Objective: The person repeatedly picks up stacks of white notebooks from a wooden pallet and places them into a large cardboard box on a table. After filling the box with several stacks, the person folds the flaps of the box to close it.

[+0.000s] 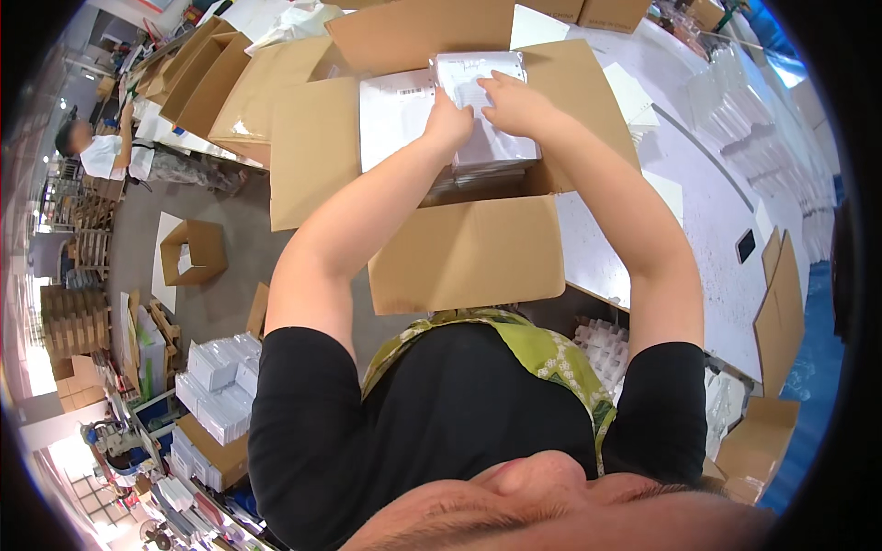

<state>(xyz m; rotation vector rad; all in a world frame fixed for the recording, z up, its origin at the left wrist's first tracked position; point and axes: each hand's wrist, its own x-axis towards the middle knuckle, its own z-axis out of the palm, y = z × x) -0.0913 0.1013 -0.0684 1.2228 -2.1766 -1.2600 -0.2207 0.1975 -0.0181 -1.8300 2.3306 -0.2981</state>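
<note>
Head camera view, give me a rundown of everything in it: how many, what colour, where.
Large box: one, brown, open, centre
Packs: at least two stacks, white, inside it
Table: one, whitish, right
Phone: one, black, on the table
Paper stacks: several, white, upper right
Small box: one, brown, left
Pallets: several, brown, far left
Co-worker: one, white top, upper left
Apron: one, green, lower centre
Left hand: one, bare, on the packs
Right hand: one, bare, on the packs
</note>
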